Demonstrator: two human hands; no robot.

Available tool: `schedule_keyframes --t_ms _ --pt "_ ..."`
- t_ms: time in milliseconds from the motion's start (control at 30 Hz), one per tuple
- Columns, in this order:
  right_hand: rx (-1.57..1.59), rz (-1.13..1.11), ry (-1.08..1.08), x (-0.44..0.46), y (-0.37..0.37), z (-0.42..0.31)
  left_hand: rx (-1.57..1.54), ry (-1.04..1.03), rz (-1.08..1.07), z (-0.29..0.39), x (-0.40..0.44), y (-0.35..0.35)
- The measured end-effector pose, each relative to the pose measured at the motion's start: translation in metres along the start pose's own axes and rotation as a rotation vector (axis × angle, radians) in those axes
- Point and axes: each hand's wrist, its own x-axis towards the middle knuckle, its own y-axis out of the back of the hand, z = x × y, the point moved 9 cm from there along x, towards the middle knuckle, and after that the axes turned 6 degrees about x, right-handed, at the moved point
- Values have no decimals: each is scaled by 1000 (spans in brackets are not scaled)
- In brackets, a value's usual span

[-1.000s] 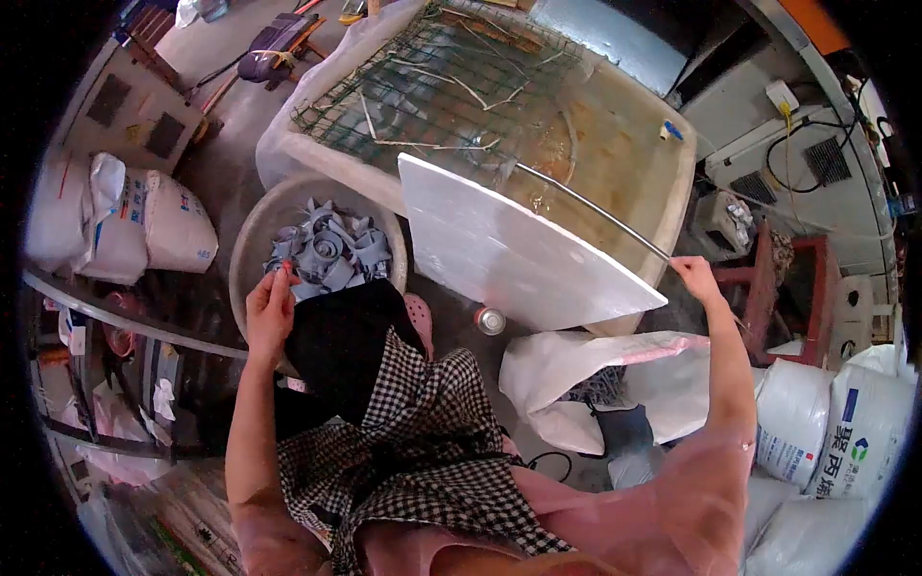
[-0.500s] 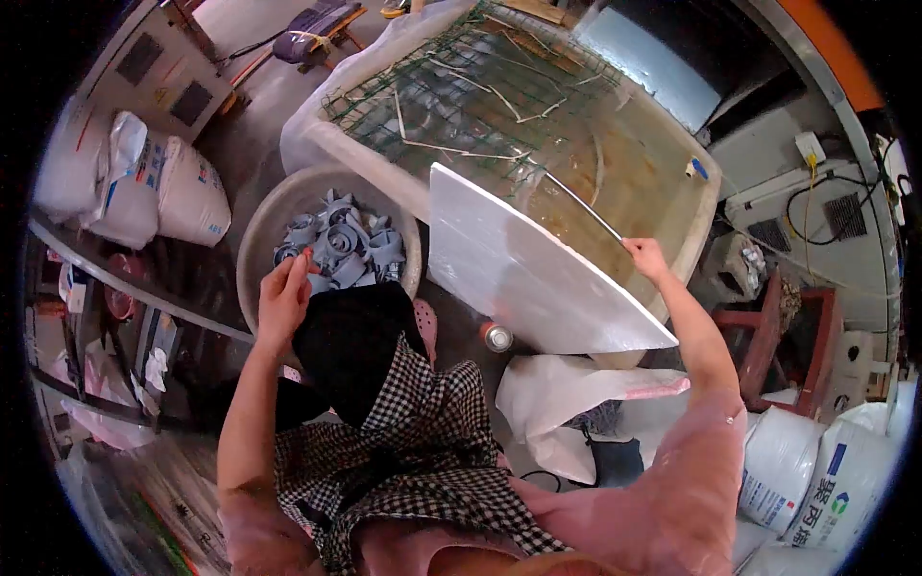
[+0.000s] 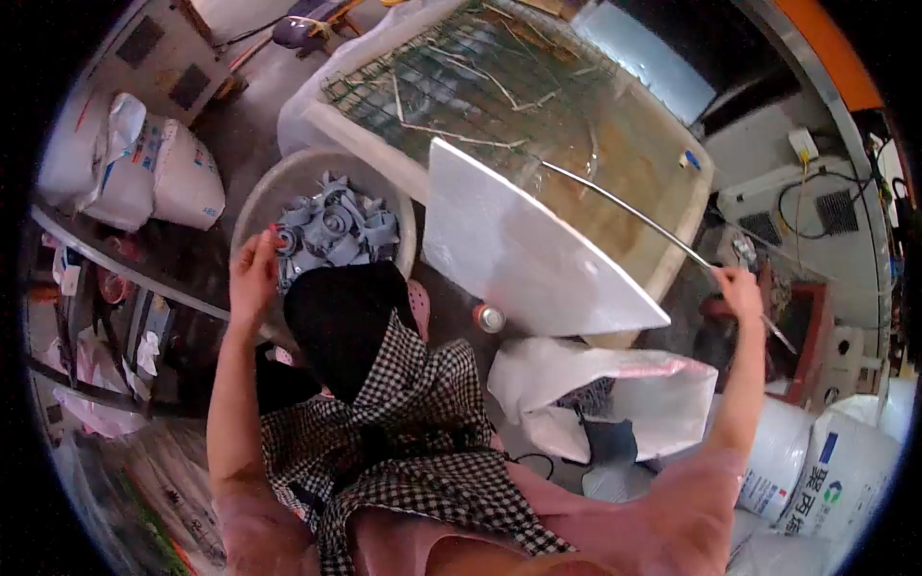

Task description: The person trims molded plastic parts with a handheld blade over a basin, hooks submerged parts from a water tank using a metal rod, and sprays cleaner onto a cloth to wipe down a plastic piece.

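Observation:
My right hand (image 3: pixel 739 292) is closed around a long thin metal rod (image 3: pixel 626 213). The rod's far end reaches over the water-filled tub (image 3: pixel 376 159), and its near end sticks out past my hand. My left hand (image 3: pixel 254 276) is closed at the near-left edge of a round basin (image 3: pixel 411 226), fingers pinching a small red thing (image 3: pixel 274 229) whose kind I cannot make out. Several grey plastic parts (image 3: pixel 336 226) lie heaped in the basin. A white foam board (image 3: pixel 538 254) leans against the tub's near side, below the rod.
A green wire grid (image 3: pixel 370 101) and pale strips lie in the tub. By my feet are a spray can (image 3: pixel 489 318) and an opened white sack (image 3: pixel 547 374). Full sacks stand left (image 3: pixel 187 178) and right (image 3: pixel 816 470). A metal-edged shelf (image 3: pixel 125 271) runs along my left.
My right hand has moved right and toward me, drawing the rod along so more of it shows. My left hand has shifted a little left, still pinching the red thing.

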Motion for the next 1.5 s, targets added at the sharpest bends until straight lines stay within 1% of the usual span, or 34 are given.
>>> schedule_keyframes --t_ms 67,100,200,233,267,300,367,400,467,500,533,567,600,633,700,767,800,833,867,900,933,967,1000,1033,1067,1100,1167,1200,1233,1300,1333,1367,1433,1500 --pt "-25 56 23 -17 19 52 0 3 4 -3 2 7" --pt "17 10 9 -32 29 58 -4 -4 35 -2 3 10" --pt "93 -10 -39 -50 32 86 -25 -9 59 -5 6 8" --pt "90 1 6 -51 28 90 0 -34 76 0 6 9" --pt "88 9 57 -51 23 91 82 28 17 -1 6 7" --pt "150 -39 74 -50 15 95 84 42 37 -3 3 8" --pt "288 -81 118 -59 12 101 85 -14 6 -2 -3 10" --pt "291 -153 33 -54 1 136 89 9 40 -9 -4 20" --pt "326 -186 19 -63 5 157 140 -68 40 -11 -7 35" --pt "359 -249 -56 -79 19 137 153 -46 72 -12 -11 43" --pt "381 -316 -126 -76 19 165 123 14 93 -14 -14 48" --pt "397 -299 -136 -72 22 189 91 74 110 -20 -14 56" --pt "461 -162 -59 -70 29 204 91 115 96 -39 -7 64" --pt "516 -298 -144 -84 37 173 101 128 107 -41 -9 67" --pt "624 -305 -169 -88 38 155 101 148 134 -43 -10 65" --pt "630 -249 -33 -56 18 165 101 126 116 -51 -6 63" --pt "694 -236 -51 -50 4 139 65 165 129 -62 -3 61" --pt "668 -85 128 -22 -22 144 29 203 144 -69 -2 60" --pt "782 -209 40 -12 -57 125 -37 166 123 -61 -7 53" --pt "743 -258 -51 -3 -87 107 -42 171 140 -58 -8 52" --pt "730 -374 -54 -3 -116 79 -32 233 110 -62 -10 48" --pt "766 -412 -47 -9 -139 49 -25 295 85 -67 -12 47" --pt "750 -519 -33 1 -174 52 -35 304 109 -74 -11 50" --pt "731 -627 -17 10 -208 56 -73 230 105 -79 -6 49" --pt "507 -549 135 31 -220 64 -108 151 102 -81 0 52" --pt "283 -464 282 55 -228 77 -116 157 125 -88 2 58" --pt "237 -504 285 77 -223 90 -434 132 40 -97 4 56" --pt "202 -535 266 81 -220 92 -456 145 39 -102 4 61" --pt "193 -532 271 76 -204 73 -465 147 44 -105 3 65" --pt "-2 -388 277 51 -146 8 -484 131 108 -112 4 74" --pt "61 -377 236 63 -154 24 -493 136 113 -115 4 76" --pt "47 -376 239 73 -160 38 -485 145 120 -121 2 77" --pt "28 -236 386 98 -157 49 -493 158 138 -131 0 80" --pt "13 -106 531 111 -151 55 -327 129 176 -136 -2 88"
